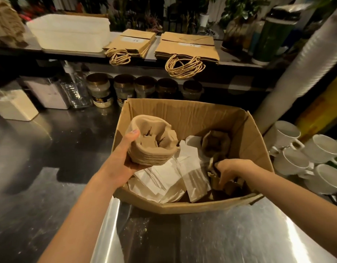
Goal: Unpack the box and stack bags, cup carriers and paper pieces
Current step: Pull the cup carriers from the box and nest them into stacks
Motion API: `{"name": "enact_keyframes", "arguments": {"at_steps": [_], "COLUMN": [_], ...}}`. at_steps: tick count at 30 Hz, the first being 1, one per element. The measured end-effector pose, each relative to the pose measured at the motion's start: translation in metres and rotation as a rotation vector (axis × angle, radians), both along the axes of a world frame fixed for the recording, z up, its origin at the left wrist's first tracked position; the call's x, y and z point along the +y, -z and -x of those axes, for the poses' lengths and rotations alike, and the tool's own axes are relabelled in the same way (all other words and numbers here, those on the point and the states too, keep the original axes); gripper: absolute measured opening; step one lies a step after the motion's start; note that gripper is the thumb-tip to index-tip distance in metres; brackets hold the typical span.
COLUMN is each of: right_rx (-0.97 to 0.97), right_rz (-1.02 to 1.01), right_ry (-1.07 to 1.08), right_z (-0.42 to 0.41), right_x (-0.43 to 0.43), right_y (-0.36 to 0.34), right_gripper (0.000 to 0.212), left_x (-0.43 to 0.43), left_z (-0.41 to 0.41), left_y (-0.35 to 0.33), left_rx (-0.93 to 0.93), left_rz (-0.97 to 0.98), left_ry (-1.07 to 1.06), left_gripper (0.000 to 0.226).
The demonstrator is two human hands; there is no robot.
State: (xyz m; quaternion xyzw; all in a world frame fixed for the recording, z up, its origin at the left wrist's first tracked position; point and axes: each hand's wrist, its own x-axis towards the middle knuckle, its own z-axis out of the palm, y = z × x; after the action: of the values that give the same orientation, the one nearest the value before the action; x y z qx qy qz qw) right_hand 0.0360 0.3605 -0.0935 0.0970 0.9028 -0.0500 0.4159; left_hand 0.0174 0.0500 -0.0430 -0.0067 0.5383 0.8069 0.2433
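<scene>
Two hands work at the open box (184,112), which sits at the counter's (50,149) near edge.
The left hand (126,160) grasps a nested stack of carriers (154,143) from below, thumb on its rim, held over the box's left wall. The right hand (228,169) reaches into the near right corner, fingers curled round a brown piece (214,177). White bags (164,177) lie across the box floor, and another carrier (216,143) leans toward the far right wall. Brown bags (188,46) lie stacked on the shelf beyond.
</scene>
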Motion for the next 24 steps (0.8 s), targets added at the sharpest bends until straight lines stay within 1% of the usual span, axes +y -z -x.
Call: {"name": "enact_keyframes", "arguments": {"at_steps": [3,5,7,9,11,13,15,17,19,20,22,24], "right_rx": [0.011,0.031,0.111,0.187,0.237,0.261,0.285,0.335,0.395,0.417,0.427,0.395], "right_rz": [-0.007,0.036,0.042,0.066,0.073,0.079,0.097,0.094,0.084,0.080,0.082,0.094], "right_ry": [0.005,0.056,0.050,0.062,0.071,0.077,0.086,0.087,0.099,0.103,0.098,0.088], "right_z": [0.002,0.004,0.009,0.014,0.016,0.017,0.018,0.021,0.024,0.026,0.029,0.032], "right_x": [-0.003,0.002,0.011,0.015,0.014,0.011,0.009,0.008,0.008,0.007,0.005,0.003], "right_y": [0.003,0.005,0.004,0.002,0.001,0.002,0.003,0.004,0.004,0.003,0.004,0.003], "right_gripper": [0.051,0.044,0.036,0.029,0.025,0.025,0.025,0.025,0.027,0.029,0.032,0.037], "left_x": [-0.001,-0.002,-0.002,-0.003,-0.003,-0.002,-0.001,-0.003,-0.004,-0.005,-0.006,-0.005], "left_z": [0.000,0.000,0.000,0.000,0.001,0.000,-0.002,-0.001,0.000,0.000,-0.001,-0.003], "left_y": [0.001,0.001,0.001,0.001,0.001,0.000,-0.001,-0.001,-0.001,-0.001,-0.003,-0.004], "left_rx": [0.001,0.011,0.015,-0.005,-0.018,-0.016,-0.010,-0.016,-0.020,-0.029,-0.052,-0.054], "left_rz": [0.011,0.024,0.026,0.031,0.040,0.034,0.021,-0.023,-0.123,-0.188,-0.305,-0.351], "left_ry": [0.001,0.001,0.004,0.005,0.001,0.004,-0.019,-0.068,-0.139,-0.188,-0.267,-0.300], "left_gripper": [0.048,0.047,0.050,0.058,0.062,0.058,0.049,0.050,0.055,0.052,0.039,0.035]}}
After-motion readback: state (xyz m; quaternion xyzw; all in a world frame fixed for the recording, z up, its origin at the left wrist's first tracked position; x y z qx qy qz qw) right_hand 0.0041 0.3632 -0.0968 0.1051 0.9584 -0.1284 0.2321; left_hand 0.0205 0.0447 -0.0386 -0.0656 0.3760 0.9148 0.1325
